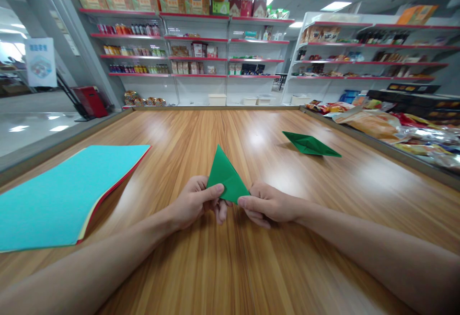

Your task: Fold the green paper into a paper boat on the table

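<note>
A green paper folded into a triangle (pixel 225 175) stands with its tip pointing away from me, just above the wooden table (pixel 230 267). My left hand (pixel 196 204) pinches its lower left corner between thumb and fingers. My right hand (pixel 268 205) pinches the lower right corner the same way. Both hands rest near the table's middle, close together.
A stack of coloured paper sheets (pixel 61 190), turquoise on top, lies at the left. A finished green folded paper piece (pixel 309 144) lies at the right rear. Snack packets (pixel 381 123) line the right edge. Shop shelves (pixel 194 51) with goods stand behind the table.
</note>
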A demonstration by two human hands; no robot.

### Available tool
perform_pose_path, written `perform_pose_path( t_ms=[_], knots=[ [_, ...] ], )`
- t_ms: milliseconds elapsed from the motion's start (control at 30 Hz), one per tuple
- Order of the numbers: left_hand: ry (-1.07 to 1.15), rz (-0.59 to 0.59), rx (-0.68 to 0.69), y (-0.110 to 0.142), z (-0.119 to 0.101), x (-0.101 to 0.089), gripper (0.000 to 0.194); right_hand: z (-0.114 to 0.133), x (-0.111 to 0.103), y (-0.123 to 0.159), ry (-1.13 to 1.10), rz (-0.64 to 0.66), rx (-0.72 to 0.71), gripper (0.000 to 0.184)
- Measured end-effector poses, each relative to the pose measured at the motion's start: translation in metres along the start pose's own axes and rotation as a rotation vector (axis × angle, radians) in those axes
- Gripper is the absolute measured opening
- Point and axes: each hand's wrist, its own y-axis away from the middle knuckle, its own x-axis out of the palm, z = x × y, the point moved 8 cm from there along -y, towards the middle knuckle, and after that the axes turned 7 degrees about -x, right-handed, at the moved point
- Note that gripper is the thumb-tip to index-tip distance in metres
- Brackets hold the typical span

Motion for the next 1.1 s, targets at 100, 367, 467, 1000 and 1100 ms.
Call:
perform_pose_path(
  t_ms=[100,367,467,1000,1100],
  knots=[
    [-0.085,-0.004,-0.011,0.003,-0.003,0.004,0.042,-0.006,0.0,0.002,-0.004,-0.019,0.046,0.062],
    [-0.495,0.186,-0.161,0.011,0.007,0.031,0.06,-0.004,-0.002,0.0,-0.1,-0.128,0.013,0.05],
    [-0.456,0.154,-0.18,0.01,0.009,0.026,0.061,-0.005,-0.004,-0.001,-0.109,-0.146,0.008,0.049],
    [-0.547,0.33,-0.132,0.016,0.005,0.039,0.056,-0.019,-0.014,0.001,-0.116,-0.274,0.061,0.062],
    [-0.5,0.354,-0.139,0.016,0.007,0.038,0.056,-0.022,-0.017,0.002,-0.127,-0.338,0.044,0.068]
  ],
)
